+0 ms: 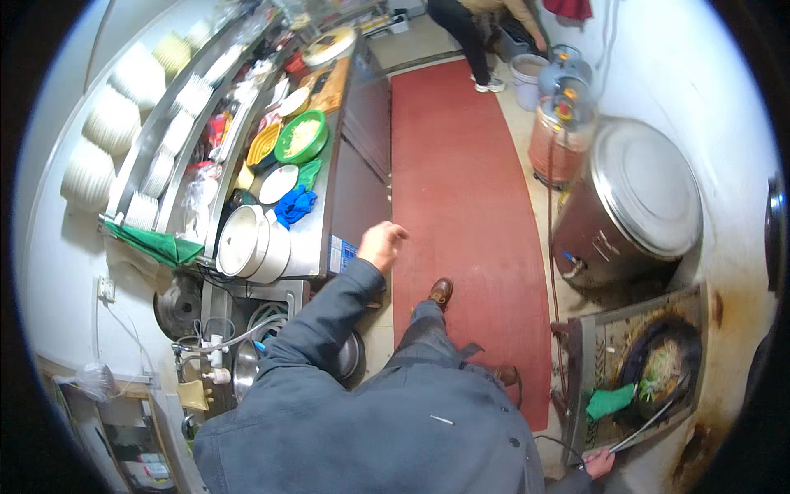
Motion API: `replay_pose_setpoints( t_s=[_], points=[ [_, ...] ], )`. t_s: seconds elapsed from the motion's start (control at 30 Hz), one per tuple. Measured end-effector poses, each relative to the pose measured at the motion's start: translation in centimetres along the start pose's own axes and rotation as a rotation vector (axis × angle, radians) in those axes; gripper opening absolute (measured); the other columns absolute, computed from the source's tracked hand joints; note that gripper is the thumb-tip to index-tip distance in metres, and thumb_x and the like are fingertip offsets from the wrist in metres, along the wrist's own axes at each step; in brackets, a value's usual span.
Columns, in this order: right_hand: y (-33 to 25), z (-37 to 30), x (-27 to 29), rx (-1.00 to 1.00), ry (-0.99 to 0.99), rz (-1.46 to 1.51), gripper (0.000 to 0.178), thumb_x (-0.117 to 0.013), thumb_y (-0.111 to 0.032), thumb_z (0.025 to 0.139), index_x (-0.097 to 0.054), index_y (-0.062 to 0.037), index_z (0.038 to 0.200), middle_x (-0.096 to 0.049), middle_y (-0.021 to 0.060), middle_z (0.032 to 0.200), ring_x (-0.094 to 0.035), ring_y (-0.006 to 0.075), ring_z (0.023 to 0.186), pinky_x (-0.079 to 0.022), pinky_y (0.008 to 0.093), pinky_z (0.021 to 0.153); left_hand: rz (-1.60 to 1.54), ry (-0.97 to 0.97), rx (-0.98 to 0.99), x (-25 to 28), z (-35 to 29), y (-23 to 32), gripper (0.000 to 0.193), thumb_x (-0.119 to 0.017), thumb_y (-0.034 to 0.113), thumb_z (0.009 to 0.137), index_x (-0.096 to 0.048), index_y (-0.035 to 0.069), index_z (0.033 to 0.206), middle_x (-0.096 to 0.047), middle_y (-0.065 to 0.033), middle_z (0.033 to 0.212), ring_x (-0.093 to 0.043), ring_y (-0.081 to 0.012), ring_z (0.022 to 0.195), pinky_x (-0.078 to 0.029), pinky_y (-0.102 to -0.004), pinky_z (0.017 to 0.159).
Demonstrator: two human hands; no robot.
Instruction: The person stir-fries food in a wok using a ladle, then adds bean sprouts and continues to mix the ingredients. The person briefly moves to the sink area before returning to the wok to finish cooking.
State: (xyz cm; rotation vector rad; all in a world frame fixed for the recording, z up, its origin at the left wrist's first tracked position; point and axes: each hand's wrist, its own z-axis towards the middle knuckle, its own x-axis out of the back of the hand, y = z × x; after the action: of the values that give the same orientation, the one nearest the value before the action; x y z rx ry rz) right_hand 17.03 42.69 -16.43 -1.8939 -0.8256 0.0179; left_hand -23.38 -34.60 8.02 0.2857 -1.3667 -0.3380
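Observation:
My left hand is raised in the air beside the steel counter, over the edge of the red floor mat. Its fingers are loosely bent and apart, with nothing seen in them. At the lower right my right hand grips the end of a long metal handle. That handle runs up into a dark wok; its working end cannot be made out. Pale shreds and green pieces of food lie in the wok. A green cloth rests at the wok's near left rim.
Left, the steel counter carries a green basin, blue cloth and white tubs. Right stand a lidded steel drum, gas cylinders and the stove. Another person bends near a bucket at the back.

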Motion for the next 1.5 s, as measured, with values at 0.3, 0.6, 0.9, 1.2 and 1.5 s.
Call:
replay_pose_setpoints(
  t_s=[0.3, 0.6, 0.9, 1.2, 1.5],
  points=[
    [-9.0, -5.7, -10.5, -0.096, 0.322, -0.123, 0.020, -0.060, -0.022, 0.095, -0.053, -0.0112, 0.109, -0.057, 0.0066, 0.079, -0.051, 0.0186, 0.063, -0.043, 0.0343, 0.058, 0.297, 0.469, 0.550, 16.0, 18.8, -41.3, 0.016, -0.072, 0.017, 0.079, -0.075, 0.010, 0.092, -0.073, -0.0159, 0.088, -0.070, -0.0333, 0.086, -0.055, -0.0427, 0.080],
    [-17.2, -9.4, -16.7, 0.065, 0.532, -0.141, 0.019, -0.059, -0.020, 0.092, -0.051, -0.0106, 0.078, -0.044, 0.0031, 0.056, -0.038, 0.0161, 0.041, -0.030, 0.0314, 0.037, 0.296, 0.025, 0.562, 10.2, 30.9, -61.1, 0.071, -0.085, 0.017, 0.069, -0.058, 0.016, 0.136, -0.062, -0.0210, 0.125, -0.058, -0.0366, 0.118, -0.047, -0.0424, 0.101],
    [-18.8, -12.8, -22.6, 0.067, 0.287, -0.137, 0.011, -0.063, -0.016, 0.091, -0.055, -0.0097, 0.087, -0.048, 0.0025, 0.058, -0.041, 0.0130, 0.042, -0.032, 0.0290, 0.036, 0.168, 0.328, 0.545, 13.1, 31.7, -66.9, 0.026, -0.054, 0.014, 0.088, -0.074, 0.006, 0.102, -0.070, -0.0227, 0.092, -0.068, -0.0392, 0.090, -0.054, -0.0460, 0.082],
    [-16.8, -15.7, -24.3, 0.129, 0.315, -0.130, 0.013, -0.061, -0.013, 0.088, -0.054, -0.0057, 0.080, -0.051, 0.0059, 0.055, -0.041, 0.0149, 0.036, -0.032, 0.0307, 0.032, 0.348, 0.155, 0.528, 13.2, 34.0, -67.3, 0.028, -0.056, 0.014, 0.087, -0.068, 0.008, 0.113, -0.069, -0.0263, 0.095, -0.067, -0.0399, 0.089, -0.051, -0.0462, 0.079],
    [-20.3, -21.1, -25.2, 0.133, 0.078, 0.288, 0.012, -0.062, -0.020, 0.095, -0.057, -0.0112, 0.089, -0.048, -0.0009, 0.059, -0.042, 0.0116, 0.043, -0.035, 0.0312, 0.039, 0.321, 0.354, 0.337, 10.8, 36.6, -66.6, 0.038, -0.057, 0.027, 0.094, -0.063, 0.000, 0.121, -0.069, -0.0194, 0.108, -0.066, -0.0308, 0.101, -0.052, -0.0419, 0.085]
  ],
)
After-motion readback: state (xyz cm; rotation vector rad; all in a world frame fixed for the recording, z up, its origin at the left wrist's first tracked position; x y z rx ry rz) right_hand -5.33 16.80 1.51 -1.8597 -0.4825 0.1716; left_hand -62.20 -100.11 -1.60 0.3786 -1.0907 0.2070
